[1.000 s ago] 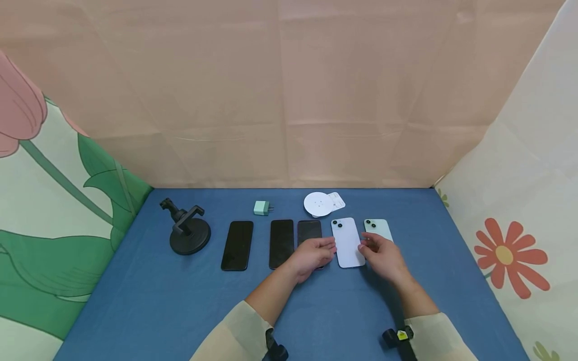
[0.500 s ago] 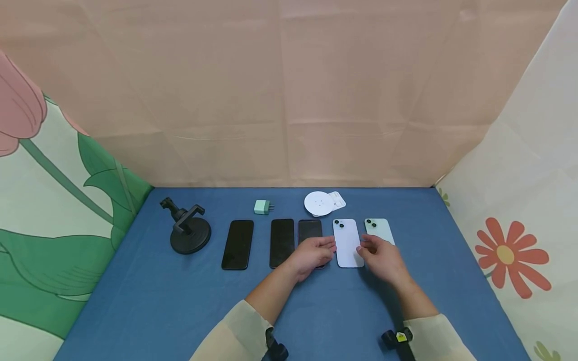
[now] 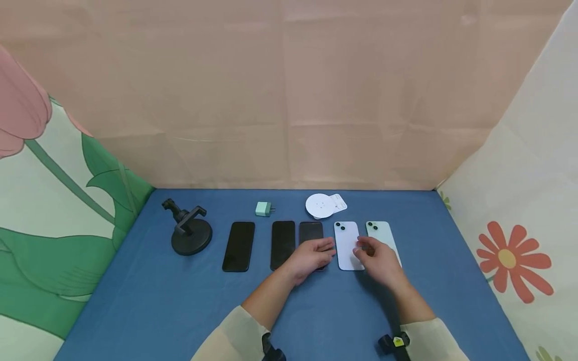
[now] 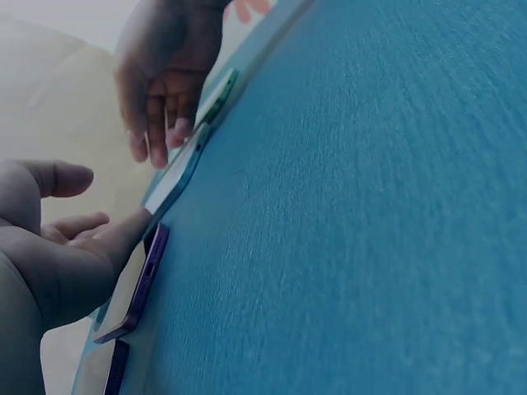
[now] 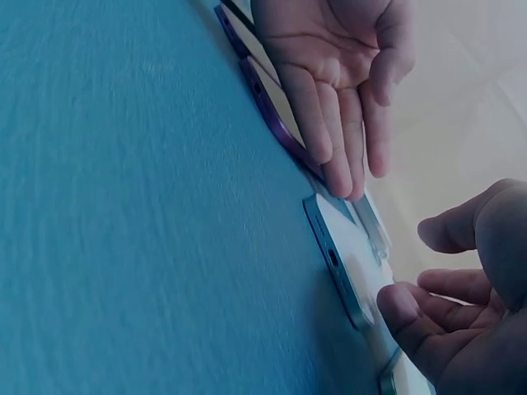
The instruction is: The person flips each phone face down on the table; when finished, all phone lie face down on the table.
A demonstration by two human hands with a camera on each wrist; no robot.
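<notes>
Probably light, stiff and slippery, the pale lilac, rectangular, glass-looking phone [image 3: 345, 248] wants a long-edge pinch; the straight-fingered left hand [image 3: 310, 258] and loosely curved right hand [image 3: 381, 260] grip nothing.

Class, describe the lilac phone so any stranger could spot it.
On the blue tabletop, look between the left hand and right hand. The lilac phone lies there, its pale purple back setting it apart from the mint phone and dark phone.
</notes>
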